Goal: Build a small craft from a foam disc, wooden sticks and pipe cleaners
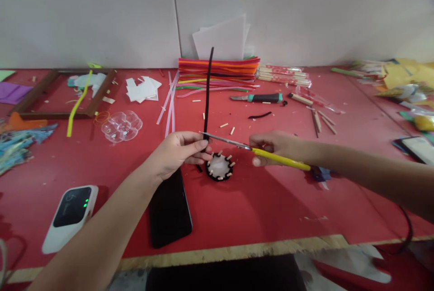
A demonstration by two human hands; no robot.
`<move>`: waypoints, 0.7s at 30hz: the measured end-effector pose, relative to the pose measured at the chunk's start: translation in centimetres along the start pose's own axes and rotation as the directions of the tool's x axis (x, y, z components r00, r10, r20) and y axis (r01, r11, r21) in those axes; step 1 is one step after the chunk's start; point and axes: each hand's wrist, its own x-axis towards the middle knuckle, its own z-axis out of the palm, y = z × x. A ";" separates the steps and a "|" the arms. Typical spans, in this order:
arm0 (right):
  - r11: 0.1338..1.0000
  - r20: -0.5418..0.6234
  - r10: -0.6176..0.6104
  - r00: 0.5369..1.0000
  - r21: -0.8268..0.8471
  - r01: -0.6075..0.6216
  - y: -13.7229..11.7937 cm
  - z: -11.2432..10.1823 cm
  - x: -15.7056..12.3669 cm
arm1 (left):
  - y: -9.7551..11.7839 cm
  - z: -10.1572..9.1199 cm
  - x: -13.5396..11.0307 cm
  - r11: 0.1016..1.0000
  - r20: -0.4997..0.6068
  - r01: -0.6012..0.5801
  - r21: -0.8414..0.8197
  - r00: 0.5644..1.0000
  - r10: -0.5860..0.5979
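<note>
My left hand (186, 148) pinches a black pipe cleaner (208, 87) near its lower end, and the long part stands upright above the fingers. From the right, my right hand (271, 146) grips a pair of scissors (233, 141) with yellow handles. The blade tips reach the pipe cleaner just above my left thumb. Right below the left fingertips lies a small round piece (219, 167), with a black rim, short wooden pegs around it and a whitish middle. A black phone (170, 212) lies under my left wrist.
A bundle of coloured pipe cleaners (220, 71) lies at the back by the wall. The utility knife (257, 97) has its blade out. Left are a brown frame (54, 114), a clear plastic palette (122, 126) and a white device (70, 218). Wooden sticks (317, 121) lie right.
</note>
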 end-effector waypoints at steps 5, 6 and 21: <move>0.996 -0.055 -0.026 0.998 -0.084 0.022 -0.4 0.0 0.0 | -0.3 -0.1 0.0 1.000 -0.006 -0.010 0.028 1.000 0.010; 0.995 -0.056 -0.023 0.998 -0.094 0.018 -0.5 0.0 0.0 | -0.3 -0.1 0.0 0.999 -0.008 -0.007 0.032 1.000 0.007; 0.978 -0.004 -0.094 0.996 -0.190 0.091 -0.9 0.1 -0.1 | 0.0 0.0 -0.1 0.999 -0.016 0.018 0.031 1.000 -0.018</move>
